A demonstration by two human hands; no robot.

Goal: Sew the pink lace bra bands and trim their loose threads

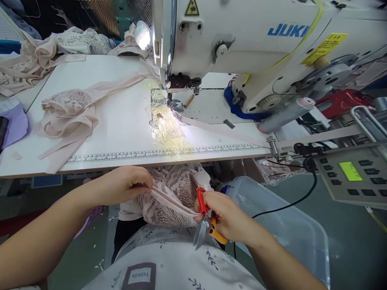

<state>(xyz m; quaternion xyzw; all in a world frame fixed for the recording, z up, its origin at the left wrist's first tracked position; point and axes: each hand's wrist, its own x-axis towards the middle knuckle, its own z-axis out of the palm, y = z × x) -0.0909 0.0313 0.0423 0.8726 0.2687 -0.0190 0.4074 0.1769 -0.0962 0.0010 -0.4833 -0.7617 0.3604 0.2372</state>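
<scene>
Over my lap lies a pale pink lace garment [171, 201], bunched up with a narrow edge strip stretched between my hands. My left hand [130, 183] is closed, pinching one end of that strip just below the table edge. Closed around scissors [202, 229] with one red and one orange handle, my right hand [225, 213] also seems to pinch the strip's other end between thumb and finger. The scissor blades point down toward my patterned shirt, away from the lace.
A white JUKI sewing machine [242, 36] stands on the white table [121, 133], its needle area lit. More lace pieces [69, 112] lie at the left. A clear plastic bin [281, 217] and control panel [356, 173] are at the right.
</scene>
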